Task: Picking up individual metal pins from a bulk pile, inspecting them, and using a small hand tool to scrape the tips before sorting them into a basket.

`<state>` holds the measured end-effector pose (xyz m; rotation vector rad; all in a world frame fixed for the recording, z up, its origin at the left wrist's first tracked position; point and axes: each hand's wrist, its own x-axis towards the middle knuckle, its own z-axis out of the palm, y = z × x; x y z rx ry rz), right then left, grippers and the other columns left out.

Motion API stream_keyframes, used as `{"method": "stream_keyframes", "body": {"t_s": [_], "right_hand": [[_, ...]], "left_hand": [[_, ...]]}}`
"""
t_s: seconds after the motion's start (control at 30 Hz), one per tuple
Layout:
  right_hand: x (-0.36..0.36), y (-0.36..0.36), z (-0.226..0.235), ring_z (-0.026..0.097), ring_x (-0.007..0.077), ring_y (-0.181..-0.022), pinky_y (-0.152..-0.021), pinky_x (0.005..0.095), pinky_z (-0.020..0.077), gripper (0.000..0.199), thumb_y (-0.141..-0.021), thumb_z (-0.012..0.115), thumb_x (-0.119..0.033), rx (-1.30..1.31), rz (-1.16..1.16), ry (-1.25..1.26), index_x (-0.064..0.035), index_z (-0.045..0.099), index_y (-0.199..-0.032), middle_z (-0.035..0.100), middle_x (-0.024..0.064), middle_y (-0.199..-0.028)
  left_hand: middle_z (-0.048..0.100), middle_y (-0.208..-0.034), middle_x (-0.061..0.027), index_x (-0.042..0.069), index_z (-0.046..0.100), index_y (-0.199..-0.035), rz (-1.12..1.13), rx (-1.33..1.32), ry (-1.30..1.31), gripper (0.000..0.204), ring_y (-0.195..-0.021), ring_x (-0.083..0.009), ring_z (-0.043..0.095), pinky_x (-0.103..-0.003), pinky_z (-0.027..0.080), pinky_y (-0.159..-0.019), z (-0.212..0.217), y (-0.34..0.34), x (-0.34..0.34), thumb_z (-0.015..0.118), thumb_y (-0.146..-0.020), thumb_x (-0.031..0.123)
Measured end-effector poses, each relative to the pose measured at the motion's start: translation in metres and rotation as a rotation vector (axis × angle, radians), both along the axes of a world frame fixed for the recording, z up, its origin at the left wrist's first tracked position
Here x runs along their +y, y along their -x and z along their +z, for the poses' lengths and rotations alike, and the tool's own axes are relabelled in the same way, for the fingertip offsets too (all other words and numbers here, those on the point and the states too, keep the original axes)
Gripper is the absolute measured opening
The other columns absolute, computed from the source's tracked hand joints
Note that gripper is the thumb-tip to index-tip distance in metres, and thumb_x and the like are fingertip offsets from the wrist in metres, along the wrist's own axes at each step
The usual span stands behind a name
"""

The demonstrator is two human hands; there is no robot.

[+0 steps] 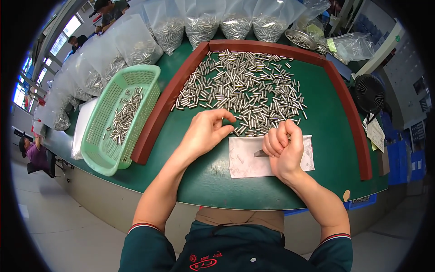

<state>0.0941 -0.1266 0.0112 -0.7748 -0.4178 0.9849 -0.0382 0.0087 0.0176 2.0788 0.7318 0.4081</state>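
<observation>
A spread of small shiny metal pins (253,97) covers the green tabletop (199,181) in front of me. My left hand (206,132) is at the near left edge of the pins, thumb and forefinger curved with a gap between their tips. No held piece shows there. My right hand (285,147) is closed above a white, smudged cloth (247,167), fingers curled in. A dark, pointed flat piece (260,153) juts out beside the lower fingers; the fist hides the rest of it.
A dark red wooden frame (156,115) borders the pins on three sides. To its left stands a green plastic basket (93,136) partly filled with pins. Clear bags of pins (201,27) line the back and left. A black fan (369,93) is at right; people sit farther off.
</observation>
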Motion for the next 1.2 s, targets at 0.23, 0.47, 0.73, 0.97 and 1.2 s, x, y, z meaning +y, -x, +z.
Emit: {"method": "stream_keyframes", "body": {"t_s": [0.23, 0.47, 0.73, 0.97, 1.2], "right_hand": [[0.000, -0.001, -0.001, 0.016, 0.0089, -0.037, -0.035, 0.0248, 0.0171, 0.042, -0.091, 0.030, -0.026, -0.004, -0.001, -0.011, -0.0113, 0.027, -0.052, 0.024, -0.0002, -0.041], [0.000, -0.001, 0.002, 0.017, 0.0090, -0.036, -0.035, 0.0246, 0.0172, 0.042, -0.091, 0.030, -0.025, 0.003, -0.008, -0.003, -0.0112, 0.026, -0.052, 0.024, 0.0000, -0.040], [0.000, -0.002, 0.002, 0.016, 0.0088, -0.035, -0.034, 0.0243, 0.0169, 0.039, -0.089, 0.030, -0.023, 0.025, -0.020, 0.027, -0.0110, 0.026, -0.052, 0.023, 0.0001, -0.040], [0.000, -0.002, 0.004, 0.016, 0.0087, -0.035, -0.034, 0.0242, 0.0171, 0.040, -0.089, 0.030, -0.024, 0.020, -0.016, 0.023, -0.0112, 0.026, -0.052, 0.023, 0.0000, -0.040], [0.001, -0.002, 0.003, 0.016, 0.0087, -0.035, -0.034, 0.0243, 0.0168, 0.040, -0.089, 0.031, -0.025, 0.025, -0.014, 0.029, -0.0115, 0.025, -0.052, 0.023, -0.0002, -0.040]], "left_hand": [[0.030, -0.047, 0.0008, 0.002, 0.059, -0.078, -0.079, 0.077, -0.193, 0.010, -0.044, -0.0083, 0.030, -0.026, 0.028, -0.043, -0.002, -0.005, -0.005, 0.062, -0.069, 0.005], [0.045, -0.068, -0.0011, 0.008, 0.047, -0.071, -0.078, -0.383, 1.091, 0.006, -0.051, -0.0055, 0.030, -0.019, 0.027, -0.047, -0.001, -0.006, 0.002, 0.052, -0.073, 0.008], [0.039, -0.063, -0.0046, 0.006, 0.042, -0.069, -0.162, -0.655, 1.615, 0.014, -0.050, -0.0101, 0.033, -0.022, 0.030, -0.048, -0.018, -0.008, 0.010, 0.049, -0.073, 0.018], [0.035, -0.059, -0.0023, 0.007, 0.038, -0.066, -0.178, -0.637, 1.615, 0.018, -0.050, -0.0098, 0.033, -0.022, 0.030, -0.048, -0.013, -0.008, 0.009, 0.045, -0.076, 0.020], [0.033, -0.058, -0.0014, 0.009, 0.036, -0.063, -0.176, -0.627, 1.625, 0.022, -0.049, -0.0098, 0.032, -0.023, 0.030, -0.048, -0.014, -0.009, 0.009, 0.042, -0.079, 0.023]]}}
